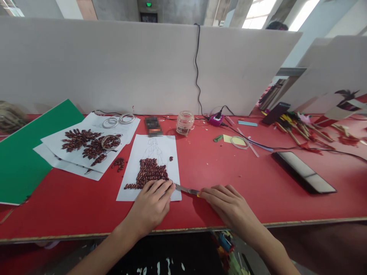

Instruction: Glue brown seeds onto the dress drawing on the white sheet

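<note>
A white sheet of paper [166,156] with a pencilled figure lies on the red table, part of it covered by rows of glossy dark-brown beans [151,170]. My left hand [155,198] rests on the sheet's lower part, fingers bent together at the lower right edge of the rows; whatever is under its fingertips is hidden. Just right of the sheet, my right hand [222,198] is closed round the yellow handle of a thin-bladed knife [186,189]. The blade points left, its tip close to my left fingertips. A small pile of loose beans [118,164] sits left of the sheet.
Bean-covered sheets [71,158], tape rolls [126,118] and a green board [25,156] lie to the left. Behind the work stand a glass jar [185,123] and a purple power adapter [217,119]. A phone [304,172] and cable are right; a white partition [129,68] closes the back.
</note>
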`<control>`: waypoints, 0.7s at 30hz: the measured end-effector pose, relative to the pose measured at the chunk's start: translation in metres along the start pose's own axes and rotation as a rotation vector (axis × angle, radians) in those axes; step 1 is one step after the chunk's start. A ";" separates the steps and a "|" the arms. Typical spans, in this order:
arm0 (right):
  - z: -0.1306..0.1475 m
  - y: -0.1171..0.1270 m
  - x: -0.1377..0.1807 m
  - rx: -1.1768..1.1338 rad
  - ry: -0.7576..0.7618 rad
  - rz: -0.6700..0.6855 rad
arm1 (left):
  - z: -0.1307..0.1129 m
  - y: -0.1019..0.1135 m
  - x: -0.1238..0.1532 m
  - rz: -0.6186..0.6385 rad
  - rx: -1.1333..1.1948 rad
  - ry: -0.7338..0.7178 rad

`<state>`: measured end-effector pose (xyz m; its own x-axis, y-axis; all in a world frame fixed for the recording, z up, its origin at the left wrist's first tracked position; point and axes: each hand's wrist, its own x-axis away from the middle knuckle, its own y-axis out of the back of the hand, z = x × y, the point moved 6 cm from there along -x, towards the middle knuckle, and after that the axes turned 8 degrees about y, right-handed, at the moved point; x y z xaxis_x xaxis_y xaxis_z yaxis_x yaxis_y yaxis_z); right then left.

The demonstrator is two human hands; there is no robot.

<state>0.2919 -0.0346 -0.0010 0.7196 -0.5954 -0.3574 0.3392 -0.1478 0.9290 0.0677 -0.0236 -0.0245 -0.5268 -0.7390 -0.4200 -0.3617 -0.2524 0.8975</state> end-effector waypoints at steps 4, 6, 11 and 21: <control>0.003 0.003 -0.003 0.001 0.027 0.043 | 0.000 0.000 0.000 0.007 -0.009 0.007; 0.004 0.004 -0.004 -0.004 0.032 0.064 | 0.000 0.001 -0.001 0.005 -0.009 0.006; 0.004 0.004 -0.002 -0.030 0.031 0.059 | 0.000 0.001 -0.001 -0.001 -0.007 -0.003; 0.000 0.004 0.009 -0.209 -0.274 -0.120 | 0.001 0.000 0.000 -0.001 0.004 0.002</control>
<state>0.2998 -0.0410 -0.0002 0.4878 -0.7772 -0.3974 0.5481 -0.0817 0.8324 0.0670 -0.0228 -0.0249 -0.5250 -0.7398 -0.4208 -0.3651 -0.2509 0.8965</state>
